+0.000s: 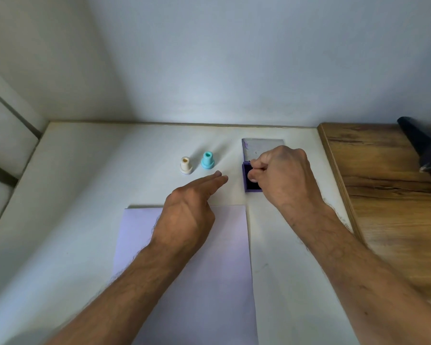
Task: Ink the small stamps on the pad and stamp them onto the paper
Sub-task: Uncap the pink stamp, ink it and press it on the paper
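Head view. The right hand (281,175) was curled tight over the purple ink pad (249,181), its fingertips bunched and pointing down into the dark well. Whatever it pinched was hidden under the fingers; I judged it to be a small stamp being inked, but could not confirm that from where I stood. The pad's lid (256,148) lay open behind the well, flat on the white table (85,195).

The left hand (188,215) was flat and relaxed, fingers straight, holding nothing. Its palm sat over the top edge of the paper (229,270) and its fingertips reached past it onto bare table, near the pad but apart from it.

Note on the step: inking should go best as a straight, short dab down, face level on the pad, then a clean lift without dragging. The well looked narrow, so a tilted stamp could catch a wall and ink unevenly. The left hand would serve better drawn back fully onto the sheet, to hold it still for the print.

Count:
- Stamps standing free: two, a cream stamp (186,166) and a teal stamp (207,160), upright, side by side, left of the pad, not touching.
- Possible third stamp in the right hand: unverified.
- Ink pads: one.
- Sheets of paper: one, with no print visible on the part not covered.
- Hands: two.
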### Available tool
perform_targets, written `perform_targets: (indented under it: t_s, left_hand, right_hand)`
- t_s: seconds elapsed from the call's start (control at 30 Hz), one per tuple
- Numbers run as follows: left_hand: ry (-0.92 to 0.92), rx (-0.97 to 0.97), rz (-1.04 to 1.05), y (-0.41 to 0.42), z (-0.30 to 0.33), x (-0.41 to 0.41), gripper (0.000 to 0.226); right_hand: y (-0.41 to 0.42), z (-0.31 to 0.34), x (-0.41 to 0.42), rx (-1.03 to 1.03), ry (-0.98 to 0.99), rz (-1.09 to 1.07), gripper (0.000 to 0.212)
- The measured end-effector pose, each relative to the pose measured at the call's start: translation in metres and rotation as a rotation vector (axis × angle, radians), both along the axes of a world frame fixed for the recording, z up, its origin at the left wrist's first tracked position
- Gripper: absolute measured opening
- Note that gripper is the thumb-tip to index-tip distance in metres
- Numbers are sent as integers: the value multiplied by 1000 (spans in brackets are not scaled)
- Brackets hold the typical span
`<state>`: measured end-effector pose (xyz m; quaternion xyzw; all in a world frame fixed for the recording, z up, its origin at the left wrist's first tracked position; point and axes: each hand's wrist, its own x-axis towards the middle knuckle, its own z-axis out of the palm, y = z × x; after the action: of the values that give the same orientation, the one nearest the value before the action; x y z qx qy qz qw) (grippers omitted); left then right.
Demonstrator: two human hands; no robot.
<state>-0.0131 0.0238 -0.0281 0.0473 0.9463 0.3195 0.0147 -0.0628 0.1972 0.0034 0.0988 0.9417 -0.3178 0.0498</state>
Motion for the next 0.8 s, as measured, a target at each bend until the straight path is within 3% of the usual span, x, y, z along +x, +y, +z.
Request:
perform_targets:
  t_s: [0.2, 0.33, 0.53, 0.67, 0.8]
  left_hand:
    - [1, -29, -27, 3, 3, 2, 67]
    - [0, -30, -39, 2, 4, 3, 68]
    - [-21, -26, -31, 1, 3, 2, 66]
    - [-39, -15, -32, 1, 1, 3, 64]
    - [-7, 5, -6, -1, -1, 2, 65]
  right_hand:
    - [2, 4, -11, -142, -152, -113, 22]
    - [1, 1, -4, -2, -10, -53, 16]
    - [-1, 1, -8, -188, -82, -139, 13]
    - [-1, -2, -2, -65, 9, -83, 15]
    - [-1, -1, -6, -102, -30, -139, 9]
